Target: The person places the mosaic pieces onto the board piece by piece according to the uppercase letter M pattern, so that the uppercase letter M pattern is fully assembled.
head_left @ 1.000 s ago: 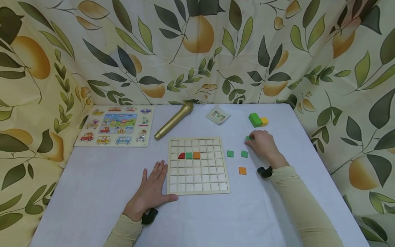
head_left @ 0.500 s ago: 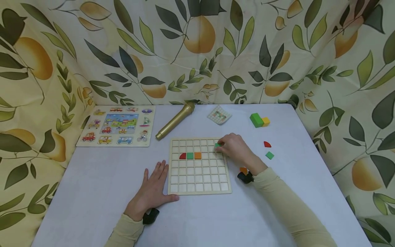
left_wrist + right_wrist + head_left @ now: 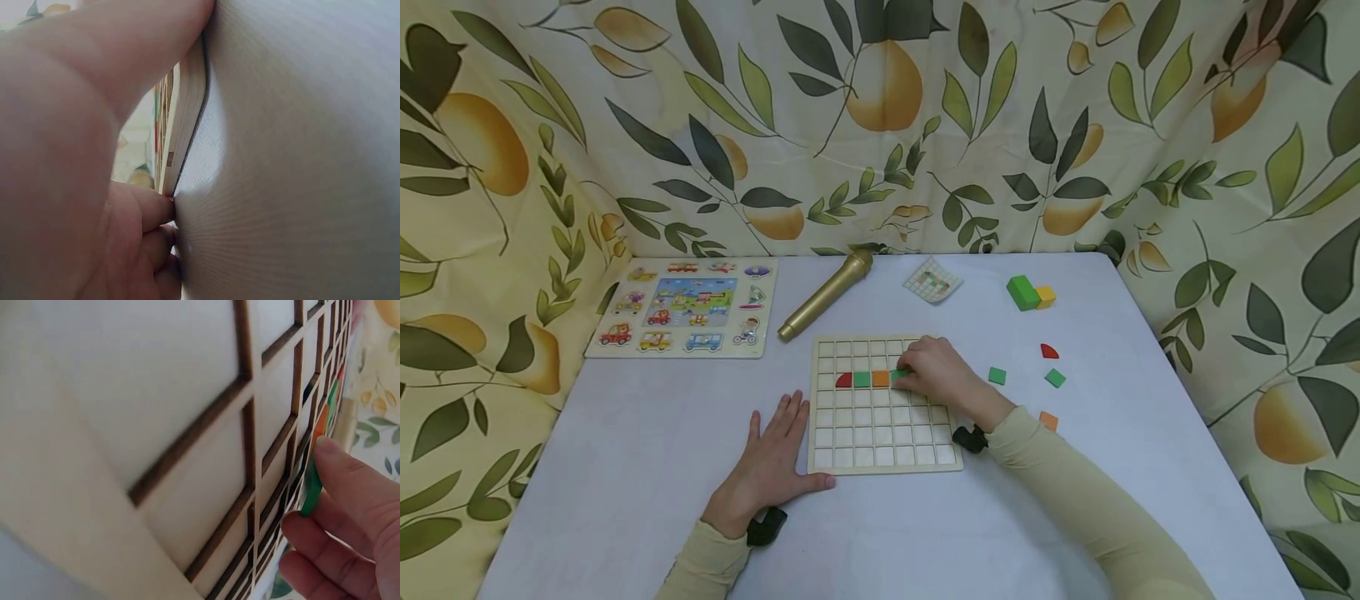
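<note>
A wooden grid board (image 3: 883, 433) lies mid-table with a red quarter-round tile (image 3: 843, 380), a green tile (image 3: 861, 379) and an orange tile (image 3: 880, 378) in one row. My right hand (image 3: 936, 373) pinches a green square tile (image 3: 900, 377) (image 3: 310, 489) over the cell just right of the orange tile, tilted on the board (image 3: 206, 456). Flat on the table, my left hand (image 3: 772, 458) has straight fingers and its thumb against the board's near left corner (image 3: 187, 119).
Loose tiles lie right of the board: two green (image 3: 997, 376) (image 3: 1055, 378), a red quarter-round (image 3: 1048, 351), an orange (image 3: 1049, 420). At the back are a green block (image 3: 1022, 292) joined to a yellow one (image 3: 1045, 296), a pattern card (image 3: 932, 280), a gold microphone (image 3: 825, 295) and a vehicle puzzle (image 3: 687, 305).
My right hand picked a green tile from the table's right side and carried it left over the board to the cell beside the orange tile. The left hand stayed still.
</note>
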Available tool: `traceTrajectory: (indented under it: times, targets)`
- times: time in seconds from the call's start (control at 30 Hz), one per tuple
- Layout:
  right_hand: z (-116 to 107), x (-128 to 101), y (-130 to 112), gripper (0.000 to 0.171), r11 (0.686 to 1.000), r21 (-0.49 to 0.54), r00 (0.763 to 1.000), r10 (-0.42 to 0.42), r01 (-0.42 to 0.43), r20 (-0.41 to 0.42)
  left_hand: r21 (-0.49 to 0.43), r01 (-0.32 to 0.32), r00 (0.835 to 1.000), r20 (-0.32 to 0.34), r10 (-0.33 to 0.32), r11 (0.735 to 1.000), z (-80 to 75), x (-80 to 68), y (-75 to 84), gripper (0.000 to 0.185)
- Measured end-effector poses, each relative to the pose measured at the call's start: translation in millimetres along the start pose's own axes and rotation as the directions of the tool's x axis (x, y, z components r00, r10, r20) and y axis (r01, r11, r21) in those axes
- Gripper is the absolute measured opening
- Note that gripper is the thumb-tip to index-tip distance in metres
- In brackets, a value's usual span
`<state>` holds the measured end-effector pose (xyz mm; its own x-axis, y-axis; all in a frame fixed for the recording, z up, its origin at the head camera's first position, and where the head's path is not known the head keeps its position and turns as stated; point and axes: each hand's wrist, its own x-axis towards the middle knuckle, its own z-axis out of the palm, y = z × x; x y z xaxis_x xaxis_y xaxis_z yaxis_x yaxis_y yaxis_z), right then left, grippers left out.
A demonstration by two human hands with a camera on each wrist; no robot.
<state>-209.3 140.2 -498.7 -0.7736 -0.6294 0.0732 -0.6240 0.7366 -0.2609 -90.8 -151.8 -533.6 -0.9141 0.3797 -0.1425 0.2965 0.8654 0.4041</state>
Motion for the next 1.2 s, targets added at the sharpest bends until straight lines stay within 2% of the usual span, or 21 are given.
traceTrajectory:
  times: [0.33, 0.5, 0.6, 0.67, 0.73, 0.8, 0.87, 1.0, 1.1, 1.2]
  targets:
    - [2.3, 0.8, -3.9, 0.024, 0.999, -0.018, 0.999, 0.038, -0.039, -0.013, 0.008, 0.011, 1.0, 0.028, -0.011, 1.0, 0.5, 2.6, 1.2, 0.123]
    - [1.0, -2.4, -1.3, 0.033, 0.998, -0.016, 0.998, 0.054, -0.055, -0.018, 0.006, 0.001, 1.0, 0.022, -0.001, 1.0, 1.0, 3.4, 3.0, 0.123]
    - [-3.4, -7.4, 5.4, 0.037, 0.998, 0.004, 0.998, 0.063, -0.063, -0.014, -0.002, 0.012, 1.0, 0.023, -0.012, 1.0, 1.2, 2.4, 3.4, 0.123]
    - [-8.9, -14.2, 15.1, 0.037, 0.995, 0.029, 0.995, 0.095, -0.094, -0.014, 0.001, 0.021, 0.999, 0.027, -0.021, 1.0, 1.1, 1.7, 3.3, 0.124]
    - [-16.4, -23.4, 30.0, 0.034, 0.985, 0.051, 0.986, 0.165, -0.164, -0.01, -0.001, 0.022, 1.0, 0.022, -0.022, 1.0, 0.5, 0.9, 3.1, 0.124]
    - [-25.1, -35.0, 49.1, 0.031, 0.968, 0.056, 0.97, 0.244, -0.243, -0.005, 0.002, 0.018, 1.0, 0.019, -0.018, 1.0, -0.2, 0.4, 2.4, 0.124]
    - [-34.8, -47.9, 69.6, 0.031, 0.941, 0.058, 0.943, 0.333, -0.333, 0.011, 0.001, 0.015, 1.0, 0.016, -0.015, 1.0, -0.9, 0.2, 1.9, 0.124]
    - [-51.1, -77.0, 111.0, 0.033, 0.871, 0.043, 0.872, 0.489, -0.489, 0.021, 0.001, 0.014, 1.0, 0.021, -0.014, 1.0, -0.9, 0.5, 1.2, 0.124]
    - [-58.3, -97.5, 135.9, 0.034, 0.825, 0.058, 0.827, 0.561, -0.562, 0.024, -0.001, 0.013, 1.0, 0.023, -0.013, 1.0, -0.2, 0.2, 1.5, 0.124]
    - [-60.8, -111.0, 150.8, 0.038, 0.793, 0.079, 0.797, 0.601, -0.604, 0.059, -0.01, 0.015, 1.0, 0.028, -0.015, 1.0, 0.1, -0.9, 2.7, 0.123]
